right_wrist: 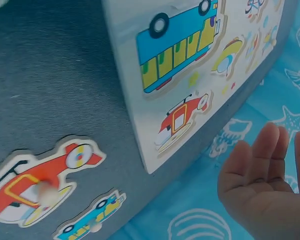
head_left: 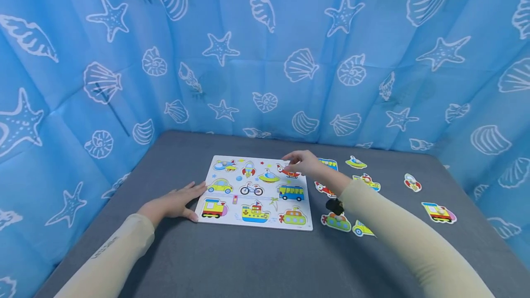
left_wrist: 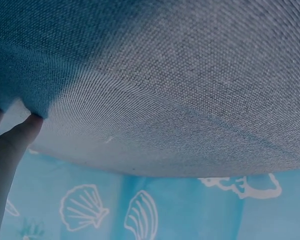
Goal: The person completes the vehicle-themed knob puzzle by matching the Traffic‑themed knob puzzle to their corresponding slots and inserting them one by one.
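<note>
A white puzzle board (head_left: pixel 270 192) with vehicle pictures lies flat on the grey table. My left hand (head_left: pixel 178 201) rests at its left edge, fingers spread; the left wrist view catches only part of this hand (left_wrist: pixel 12 145). Above the board's far right corner, by the helicopter picture (head_left: pixel 290 172), is my right hand (head_left: pixel 306 162). Its fingers (right_wrist: pixel 262 150) are loosely bent in the right wrist view, with nothing visible between them. Right of the board lie a knobbed helicopter piece (right_wrist: pixel 32 180) and a bus piece (right_wrist: pixel 92 217), apart from that hand.
More loose pieces lie to the right: a submarine (head_left: pixel 336 222), a car partly behind the right sleeve (head_left: pixel 362 229), a plane (head_left: pixel 367 182), a flying saucer (head_left: pixel 356 162), a rocket (head_left: pixel 412 182) and a train (head_left: pixel 439 213). A blue shell-patterned curtain (head_left: pixel 265 82) encloses the table.
</note>
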`<state>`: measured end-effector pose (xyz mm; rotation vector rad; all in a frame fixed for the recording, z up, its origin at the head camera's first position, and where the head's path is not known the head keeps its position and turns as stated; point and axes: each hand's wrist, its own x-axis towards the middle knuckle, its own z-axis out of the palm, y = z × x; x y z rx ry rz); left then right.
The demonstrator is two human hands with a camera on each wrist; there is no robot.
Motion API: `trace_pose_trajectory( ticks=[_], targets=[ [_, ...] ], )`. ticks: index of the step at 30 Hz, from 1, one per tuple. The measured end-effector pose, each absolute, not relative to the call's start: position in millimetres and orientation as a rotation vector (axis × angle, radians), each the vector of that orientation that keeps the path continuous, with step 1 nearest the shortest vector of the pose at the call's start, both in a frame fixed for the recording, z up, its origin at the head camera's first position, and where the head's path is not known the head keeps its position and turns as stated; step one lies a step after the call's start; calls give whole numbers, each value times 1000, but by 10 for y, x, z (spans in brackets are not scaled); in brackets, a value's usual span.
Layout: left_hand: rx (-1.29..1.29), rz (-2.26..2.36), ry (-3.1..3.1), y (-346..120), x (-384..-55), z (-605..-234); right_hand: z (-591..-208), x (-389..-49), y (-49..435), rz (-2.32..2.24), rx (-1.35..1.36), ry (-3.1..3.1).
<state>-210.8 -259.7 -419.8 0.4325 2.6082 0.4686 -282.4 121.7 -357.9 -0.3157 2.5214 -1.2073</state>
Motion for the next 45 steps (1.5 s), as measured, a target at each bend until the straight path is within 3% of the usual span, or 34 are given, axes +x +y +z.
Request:
trace_pose_trajectory(
  ticks=[23,45],
  targets=[
    [433,483,2617,-2593,-2100,-4228,-3556,-2513,1852,-1244,-389,2575],
    [438,490,2616,-2595,-2058,-4175,-3528,-2256,2555,-1273,-280,2599]
  ],
)
